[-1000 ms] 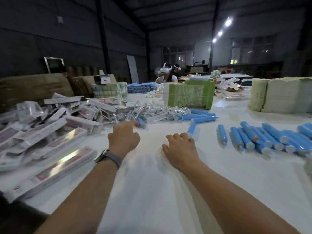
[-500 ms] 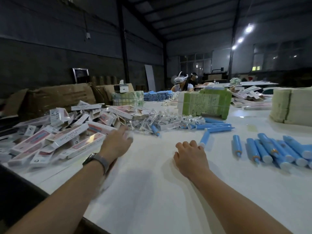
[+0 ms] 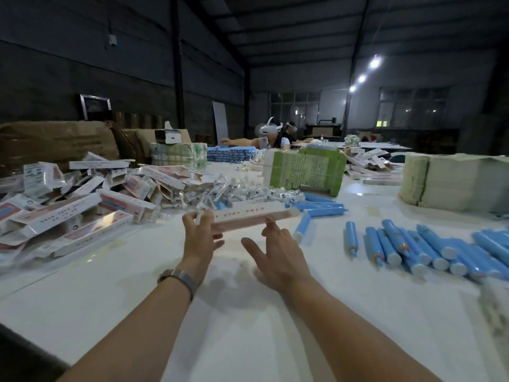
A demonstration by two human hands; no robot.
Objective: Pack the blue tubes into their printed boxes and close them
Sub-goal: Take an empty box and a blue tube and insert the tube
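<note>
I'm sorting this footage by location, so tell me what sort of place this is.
Probably a warehouse or small factory packing floor. A long white table carries a heap of printed boxes and rows of blue tubes; other workers sit packing farther along, under a high dark roof.

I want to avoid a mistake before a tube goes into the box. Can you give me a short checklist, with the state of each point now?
1. Box in hand: ok. The left hand pinches one end of the printed box, held above the table.
2. Second hand on box: partly ok. The right hand touches its underside with one straight fingertip only.
3. Box end open: cannot tell; the flaps are blurred.
4. Box empty: cannot tell.
5. Tube within reach: ok. A blue tube lies just right of the right hand.
6. Tube in hand: not ok; neither hand holds one.
</note>
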